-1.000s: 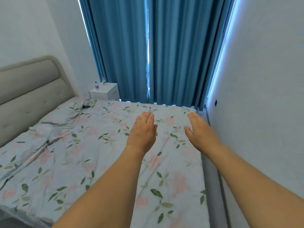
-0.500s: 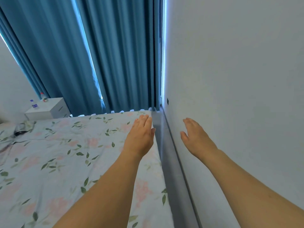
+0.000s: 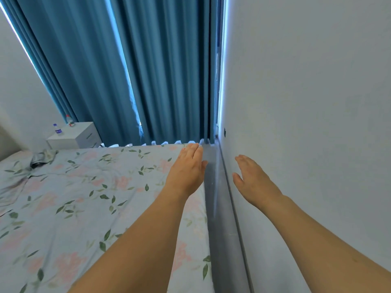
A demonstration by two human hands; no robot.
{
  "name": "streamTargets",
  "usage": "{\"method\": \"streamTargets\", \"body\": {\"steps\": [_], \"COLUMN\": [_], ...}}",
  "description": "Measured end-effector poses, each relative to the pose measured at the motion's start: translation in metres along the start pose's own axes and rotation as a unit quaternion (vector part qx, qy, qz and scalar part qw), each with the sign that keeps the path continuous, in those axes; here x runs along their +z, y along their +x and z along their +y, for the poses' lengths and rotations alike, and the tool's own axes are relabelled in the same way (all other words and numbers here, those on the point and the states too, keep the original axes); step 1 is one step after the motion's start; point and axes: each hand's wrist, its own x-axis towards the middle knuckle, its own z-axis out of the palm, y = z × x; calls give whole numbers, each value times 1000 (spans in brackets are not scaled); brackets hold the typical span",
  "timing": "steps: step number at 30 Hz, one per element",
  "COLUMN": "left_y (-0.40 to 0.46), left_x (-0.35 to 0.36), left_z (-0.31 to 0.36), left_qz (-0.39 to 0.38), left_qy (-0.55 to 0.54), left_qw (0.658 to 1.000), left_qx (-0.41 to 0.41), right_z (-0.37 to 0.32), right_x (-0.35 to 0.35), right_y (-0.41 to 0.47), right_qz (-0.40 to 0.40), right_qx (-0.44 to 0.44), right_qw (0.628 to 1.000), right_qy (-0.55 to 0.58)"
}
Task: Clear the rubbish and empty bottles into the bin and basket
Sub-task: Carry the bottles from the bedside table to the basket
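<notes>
Both arms were held out ahead of the person, palms down and fingers straight. The left hand [image 3: 187, 169] was seen over the far right edge of the bed [image 3: 84, 208], its fingers laid close together and nothing held in it. The right hand [image 3: 252, 179] was seen in front of the white wall [image 3: 306, 102], fingers straight and slightly apart, thumb out to the side, also with nothing held. Whether the right hand touched the wall could not be told.

The bed was covered by a pale sheet printed with pink flowers and green leaves. A grey strip [image 3: 220, 218] was seen between the bed's edge and the wall. Some crumpled cloth and a dark thing [image 3: 39, 158] were seen at the far left of the bed; what the dark thing was could not be made out.

Beyond the bed, blue curtains [image 3: 127, 70] were hung closed, with daylight showing at their edges. A white bedside cabinet [image 3: 74, 137] was placed in the far left corner, well apart from both hands. Two small bottles were stood upright on its top: a clear bottle with a blue cap [image 3: 57, 129] nearer the front left, and a bottle with a red cap [image 3: 69, 120] behind it, close to the curtain. Their contents could not be told. No bin or basket was caught in view.
</notes>
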Motion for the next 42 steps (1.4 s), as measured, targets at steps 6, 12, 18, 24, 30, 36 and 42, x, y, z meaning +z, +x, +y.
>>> {"method": "streamTargets", "body": {"steps": [6,12,18,24,30,36,42], "left_y": [42,70,122,210,299,353,402], "left_x": [23,45,73,116,134,137,160], "left_z": [27,47,31,0,-14,-32,-78], "left_qz": [12,1,2,-11,-12,-1,-3], "left_qy": [0,11,10,-9,-33,-15,-5], "left_qw": [1000,1000,1000,1000,999,999,1000], "left_qx": [-11,-6,-13,-22,-28,-30,-31], "right_z": [41,68,87,113,122,128,132], "right_x": [-26,-41,-37,-31,-55,-53,-32], "right_y": [29,62,120,220,305,357,430], "right_qz": [-8,1,-3,-2,28,30,18], "right_qx": [-15,-25,-31,-24,-19,-30,-25], "right_qw": [1000,1000,999,1000,999,999,999], "right_qy": [-3,12,21,10,6,18,26]}}
